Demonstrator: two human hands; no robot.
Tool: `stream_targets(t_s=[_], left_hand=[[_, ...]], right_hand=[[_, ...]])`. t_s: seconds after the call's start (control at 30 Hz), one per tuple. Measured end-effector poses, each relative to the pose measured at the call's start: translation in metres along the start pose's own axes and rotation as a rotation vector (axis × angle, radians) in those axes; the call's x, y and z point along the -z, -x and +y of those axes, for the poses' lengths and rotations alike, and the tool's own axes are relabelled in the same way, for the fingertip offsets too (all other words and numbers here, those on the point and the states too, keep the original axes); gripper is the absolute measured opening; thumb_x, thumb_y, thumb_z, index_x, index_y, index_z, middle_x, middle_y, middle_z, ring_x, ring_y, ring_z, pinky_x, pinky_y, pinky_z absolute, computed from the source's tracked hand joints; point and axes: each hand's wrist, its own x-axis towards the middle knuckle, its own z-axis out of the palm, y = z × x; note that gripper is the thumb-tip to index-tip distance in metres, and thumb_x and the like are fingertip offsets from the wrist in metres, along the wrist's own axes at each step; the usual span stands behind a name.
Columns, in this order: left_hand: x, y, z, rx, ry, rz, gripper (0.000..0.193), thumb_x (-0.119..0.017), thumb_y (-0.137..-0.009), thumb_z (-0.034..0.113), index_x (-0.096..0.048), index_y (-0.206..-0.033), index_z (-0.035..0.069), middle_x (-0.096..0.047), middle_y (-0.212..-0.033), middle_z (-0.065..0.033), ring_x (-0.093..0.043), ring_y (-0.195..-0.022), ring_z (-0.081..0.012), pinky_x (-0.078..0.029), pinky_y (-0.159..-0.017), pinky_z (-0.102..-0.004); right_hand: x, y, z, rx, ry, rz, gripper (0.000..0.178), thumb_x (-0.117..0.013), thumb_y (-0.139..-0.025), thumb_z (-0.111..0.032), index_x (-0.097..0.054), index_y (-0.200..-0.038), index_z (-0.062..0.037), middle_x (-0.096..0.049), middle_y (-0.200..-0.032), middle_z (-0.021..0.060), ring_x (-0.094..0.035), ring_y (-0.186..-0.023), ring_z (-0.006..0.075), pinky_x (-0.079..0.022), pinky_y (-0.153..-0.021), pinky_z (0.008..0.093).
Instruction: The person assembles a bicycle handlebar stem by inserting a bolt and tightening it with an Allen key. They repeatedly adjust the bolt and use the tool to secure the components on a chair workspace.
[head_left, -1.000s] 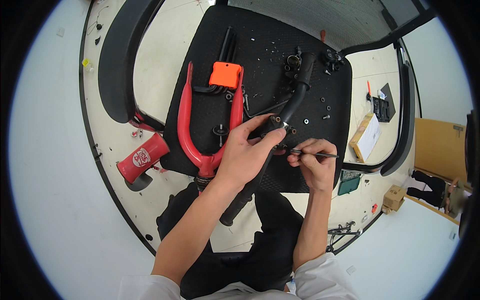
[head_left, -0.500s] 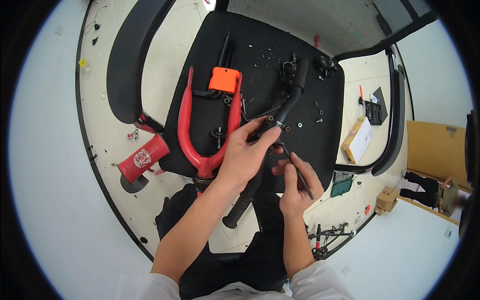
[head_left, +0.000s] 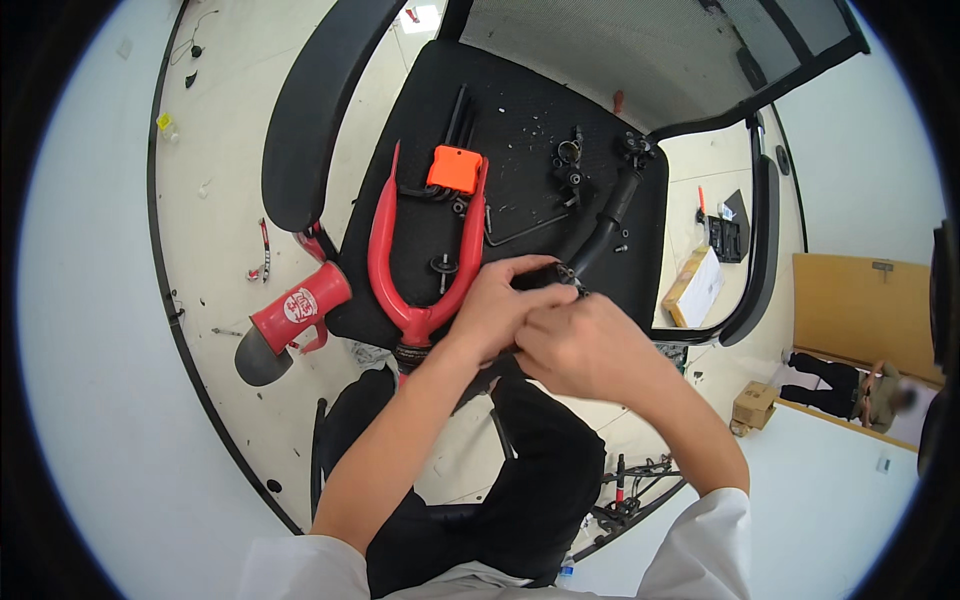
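Observation:
My left hand [head_left: 500, 312] is closed around a black handlebar [head_left: 608, 215] at its clamp, low over the front of the black chair seat [head_left: 540, 110]. Against it, my right hand [head_left: 580, 345] has its fingers curled in at the clamp bolts [head_left: 570, 275]; whatever they pinch is hidden. One end of the bar slants away to the far right, while the near end mostly disappears behind my hands. Left of them lies a red bicycle fork [head_left: 382, 255], with an orange hex key holder [head_left: 455, 170] between its prongs. A loose L-shaped hex key [head_left: 528, 232] rests beyond my left hand.
Small black metal parts [head_left: 572, 175] and loose bolts [head_left: 622, 248] lie on the seat's right half. Armrests [head_left: 310, 120] flank it. A red tube-shaped part [head_left: 300, 305] sits by the left armrest. A cardboard box [head_left: 755, 405] and another person [head_left: 870, 395] are at far right.
My right hand has moved up and turned inward over the clamp; the hex key it held is now hidden. The handlebar's far end has shifted right and nearer. The whole view has shifted slightly.

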Motion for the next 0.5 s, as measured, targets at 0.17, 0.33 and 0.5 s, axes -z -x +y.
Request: stream_targets(t_s=[0.17, 0.33, 0.5], left_hand=[[0.010, -0.015, 0.000, 0.080, 0.211, -0.019, 0.041, -0.064, -0.088, 0.006, -0.058, -0.127, -0.003, -0.069, -0.105, -0.0099, -0.069, -0.085, -0.0140, -0.056, -0.070, -0.0262], [0.006, -0.002, 0.005, 0.109, 0.387, 0.012, 0.030, -0.056, -0.096, 0.019, -0.064, -0.119, 0.001, -0.067, -0.100, -0.0074, -0.063, -0.103, -0.0145, -0.052, -0.079, -0.0292], [-0.005, 0.019, -0.022, -0.385, -0.215, 0.241, 0.031, -0.060, -0.095, 0.018, -0.060, -0.117, -0.005, -0.057, -0.120, -0.0173, -0.067, -0.094, -0.0207, -0.055, -0.081, -0.0313]], right_hand=[[0.017, -0.027, 0.022, -0.183, -0.380, -0.088, 0.011, -0.075, -0.070, -0.006, -0.066, -0.073, -0.0003, -0.058, -0.058, 0.0090, -0.060, -0.051, 0.0221, -0.047, -0.051, 0.0300], [0.017, -0.025, 0.039, -0.413, -0.586, -0.038, 0.017, -0.075, -0.081, -0.010, -0.065, -0.074, 0.0021, -0.058, -0.056, 0.0054, -0.057, -0.048, 0.0110, -0.044, -0.048, 0.0253], [0.000, -0.008, 0.052, -0.666, -0.947, 0.124, 0.025, -0.072, -0.088, -0.012, -0.057, -0.072, 0.0013, -0.055, -0.056, 0.0002, -0.053, -0.042, 0.0058, -0.037, -0.040, 0.0212]])
